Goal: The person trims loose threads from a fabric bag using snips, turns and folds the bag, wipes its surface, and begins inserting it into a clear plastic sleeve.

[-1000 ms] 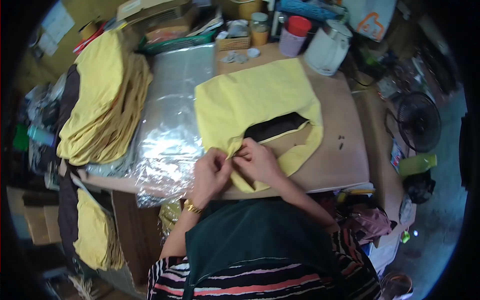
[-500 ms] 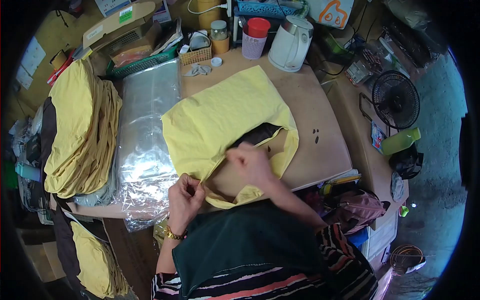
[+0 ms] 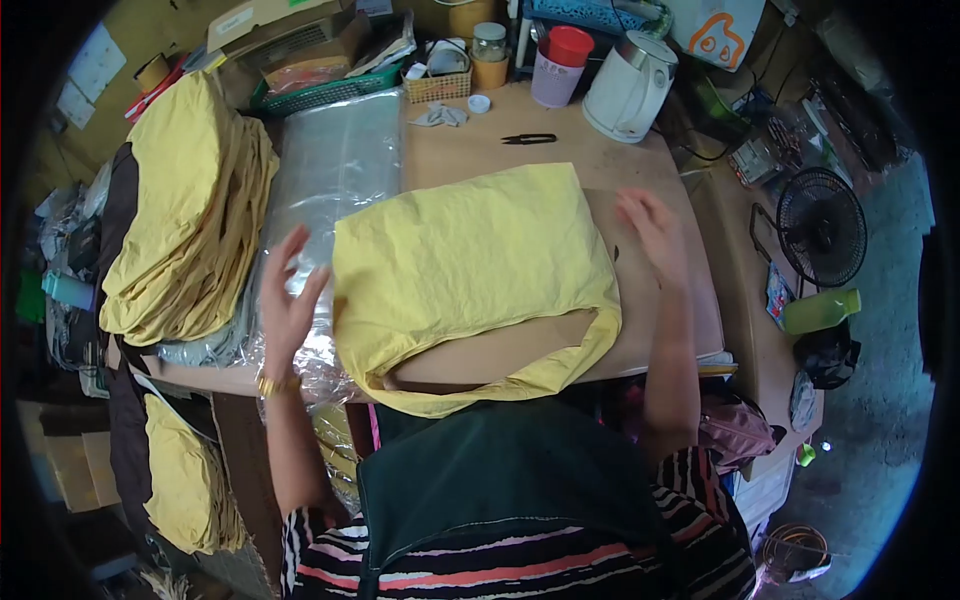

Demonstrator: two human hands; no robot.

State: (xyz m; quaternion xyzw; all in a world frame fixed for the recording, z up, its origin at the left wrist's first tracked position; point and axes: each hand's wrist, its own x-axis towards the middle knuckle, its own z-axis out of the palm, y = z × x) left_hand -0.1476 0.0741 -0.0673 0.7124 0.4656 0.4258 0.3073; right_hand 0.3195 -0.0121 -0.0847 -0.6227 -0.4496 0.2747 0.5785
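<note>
A yellow cloth bag (image 3: 470, 250) lies flat on the brown table, its strap looping toward my body. My left hand (image 3: 290, 295) is raised just left of the bag, over the clear plastic sheets (image 3: 335, 160), fingers spread and holding nothing. To the right of the bag, my right hand (image 3: 650, 230) hovers with its fingers apart and nothing in them, slightly blurred. Small black thread snips (image 3: 529, 139) lie on the table beyond the bag's top edge.
A tall pile of yellow cloth pieces (image 3: 190, 220) stands at the left. Along the back are a green basket (image 3: 330, 90), a jar (image 3: 489, 58), a pink cup (image 3: 556, 80) and a white kettle (image 3: 630, 88). A fan (image 3: 822, 227) and green bottle (image 3: 822, 311) are at the right.
Both hands have let go of the yellow cloth and moved apart to either side. The bag now lies flatter, its dark opening out of sight. The snips have come into view behind it.
</note>
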